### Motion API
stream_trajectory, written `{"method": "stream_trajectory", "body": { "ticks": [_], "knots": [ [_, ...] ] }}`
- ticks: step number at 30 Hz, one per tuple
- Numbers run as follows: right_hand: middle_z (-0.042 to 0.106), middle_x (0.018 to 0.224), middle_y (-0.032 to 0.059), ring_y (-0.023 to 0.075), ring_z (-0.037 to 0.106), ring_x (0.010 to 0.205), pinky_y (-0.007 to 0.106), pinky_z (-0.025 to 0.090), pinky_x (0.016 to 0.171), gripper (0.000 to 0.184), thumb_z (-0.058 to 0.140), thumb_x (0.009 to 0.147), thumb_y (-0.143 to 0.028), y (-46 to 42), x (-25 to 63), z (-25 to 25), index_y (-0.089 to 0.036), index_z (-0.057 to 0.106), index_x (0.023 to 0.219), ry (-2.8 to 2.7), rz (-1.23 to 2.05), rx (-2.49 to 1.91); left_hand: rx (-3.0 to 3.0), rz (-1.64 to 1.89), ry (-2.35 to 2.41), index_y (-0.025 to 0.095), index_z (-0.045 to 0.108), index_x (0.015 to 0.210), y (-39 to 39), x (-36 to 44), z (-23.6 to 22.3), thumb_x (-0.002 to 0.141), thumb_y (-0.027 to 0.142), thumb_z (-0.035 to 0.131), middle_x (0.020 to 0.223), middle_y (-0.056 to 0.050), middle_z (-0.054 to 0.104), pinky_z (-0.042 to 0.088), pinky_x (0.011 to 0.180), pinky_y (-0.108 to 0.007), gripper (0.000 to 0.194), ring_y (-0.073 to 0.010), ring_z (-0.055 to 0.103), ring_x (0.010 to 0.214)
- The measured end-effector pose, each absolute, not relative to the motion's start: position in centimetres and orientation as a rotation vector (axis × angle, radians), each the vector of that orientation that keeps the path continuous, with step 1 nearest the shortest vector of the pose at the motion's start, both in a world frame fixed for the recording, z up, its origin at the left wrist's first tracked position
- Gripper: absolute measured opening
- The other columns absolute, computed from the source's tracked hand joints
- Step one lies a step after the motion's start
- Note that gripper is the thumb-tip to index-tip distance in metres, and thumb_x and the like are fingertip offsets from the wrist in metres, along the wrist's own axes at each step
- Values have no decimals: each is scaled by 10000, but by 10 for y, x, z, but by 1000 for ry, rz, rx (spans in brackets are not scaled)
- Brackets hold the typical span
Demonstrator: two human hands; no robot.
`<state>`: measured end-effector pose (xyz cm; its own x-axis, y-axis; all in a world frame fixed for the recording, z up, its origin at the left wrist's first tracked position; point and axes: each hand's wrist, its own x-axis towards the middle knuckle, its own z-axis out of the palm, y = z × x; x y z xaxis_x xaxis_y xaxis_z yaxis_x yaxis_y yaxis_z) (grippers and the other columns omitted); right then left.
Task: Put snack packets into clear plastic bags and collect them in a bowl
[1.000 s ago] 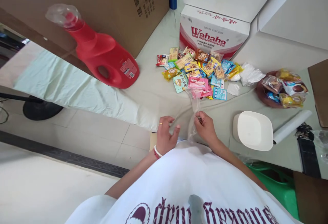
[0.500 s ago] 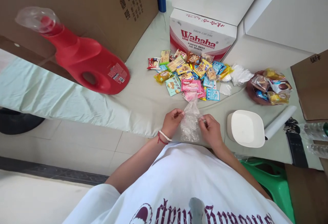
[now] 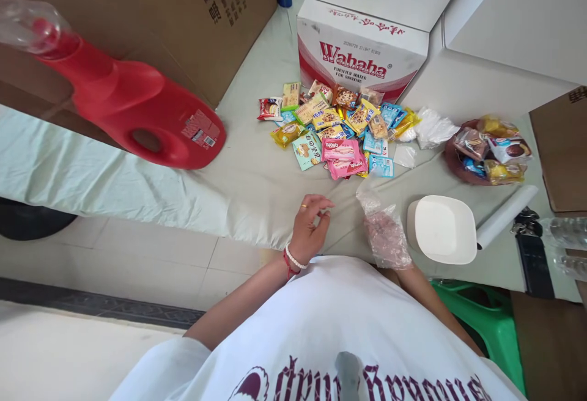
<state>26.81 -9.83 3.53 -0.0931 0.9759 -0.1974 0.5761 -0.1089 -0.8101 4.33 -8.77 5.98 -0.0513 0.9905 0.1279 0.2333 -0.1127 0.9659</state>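
My left hand (image 3: 310, 227) hovers over the cloth near the table's front edge, thumb and fingers a little apart with nothing between them. A white bead bracelet and a red string circle its wrist. My right hand (image 3: 380, 230) is inside a thin, clear plastic covering (image 3: 392, 248), a bag or a loose disposable glove, which reaches to the wrist. The plastic's loose end sticks out past the fingers, and its creases blur how they are bent. Beyond both hands lies a heap of wrapped snacks (image 3: 328, 120), with pink packets (image 3: 342, 156) at its near side.
Right of my right hand stands a white square container (image 3: 444, 230), beside a white roll (image 3: 507, 217). Behind are a bowl of snacks (image 3: 458, 169), crumpled clear plastic (image 3: 433, 127) and a Wahaba-labelled carton (image 3: 358, 62). A red jug (image 3: 151, 114) stands left, a green stool (image 3: 486, 315) below right.
Both hands were pinching the clear plastic between them. My left hand has let go, and my right hand has moved right and is now inside the plastic.
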Motion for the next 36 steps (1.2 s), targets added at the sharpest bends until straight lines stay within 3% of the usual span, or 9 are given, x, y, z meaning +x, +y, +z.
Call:
{"method": "stream_trajectory", "body": {
  "ticks": [4, 7, 9, 12, 19, 25, 28, 32, 36],
  "knots": [
    [675, 1113, 137, 314, 574, 1057, 425, 511, 820, 173, 556, 871, -228, -101, 261, 49, -215, 682, 990, -2006, 725, -1811, 1647, 1138, 1109, 231, 637, 1073, -75, 66, 91, 979, 300, 498, 1128, -91, 620, 517, 885, -355, 181, -201, 606, 1048],
    [641, 1271, 149, 316, 516, 1200, 404, 528, 836, 279, 513, 879, -117, -103, 256, 56, -206, 681, 1084, -2335, 432, -1737, 1572, 1007, 1288, 212, 588, 1100, -56, 91, 91, 891, 392, 645, 1131, -96, 601, 516, 824, -356, 282, -216, 612, 962],
    [636, 1302, 153, 315, 509, 1223, 412, 533, 863, 266, 515, 879, -94, -102, 255, 58, -205, 687, 1048, -2399, 395, -1683, 1551, 908, 1356, 203, 606, 981, -43, 102, 80, 775, 358, 753, 1035, -79, 620, 496, 775, -349, 296, -214, 599, 864],
    [633, 1329, 144, 313, 529, 1206, 433, 527, 895, 146, 527, 912, -166, -102, 264, 56, -204, 667, 898, -2280, 506, -1701, 1400, 811, 1305, 210, 583, 739, -29, 101, 56, 789, 301, 696, 716, -12, 591, 443, 675, -311, 153, -176, 542, 675],
    [724, 989, 81, 235, 666, 925, 396, 532, 847, 261, 524, 934, -423, -111, 303, 42, -209, 669, 971, -1662, 1239, -1736, 916, 968, 1301, 207, 551, 771, -46, 74, 25, 840, 422, 642, 648, 36, 547, 399, 605, -256, 243, -127, 484, 612],
    [678, 1244, 99, 220, 639, 1103, 381, 519, 933, 473, 710, 817, -517, -78, 315, 52, -234, 644, 1191, -1371, 1234, -1718, 1046, 995, 1245, 192, 578, 833, -61, 77, 31, 888, 494, 611, 780, 2, 643, 437, 735, -270, 309, -141, 562, 745],
    [705, 1117, 73, 203, 645, 978, 350, 530, 850, 479, 772, 734, -500, -58, 301, 49, -224, 675, 1113, -1434, 1255, -1690, 1081, 985, 1225, 194, 589, 853, -60, 76, 34, 904, 506, 598, 811, -5, 661, 450, 776, -274, 316, -150, 585, 788],
    [591, 688, -23, 134, 520, 632, 271, 456, 633, 299, 632, 831, -499, -46, 280, 36, -200, 643, 842, -1414, 1213, -1717, 1060, 984, 1256, 196, 582, 883, -57, 66, 27, 915, 483, 568, 828, -18, 658, 465, 789, -286, 290, -160, 592, 803],
    [592, 671, -22, 139, 528, 599, 264, 449, 568, 305, 625, 840, -527, -47, 271, 35, -225, 591, 810, -1204, 1297, -1631, 1243, 1132, 1584, 198, 594, 1011, -59, 54, 21, 806, 310, 654, 1045, -79, 618, 491, 810, -330, 240, -228, 575, 1021]
  ]
}}
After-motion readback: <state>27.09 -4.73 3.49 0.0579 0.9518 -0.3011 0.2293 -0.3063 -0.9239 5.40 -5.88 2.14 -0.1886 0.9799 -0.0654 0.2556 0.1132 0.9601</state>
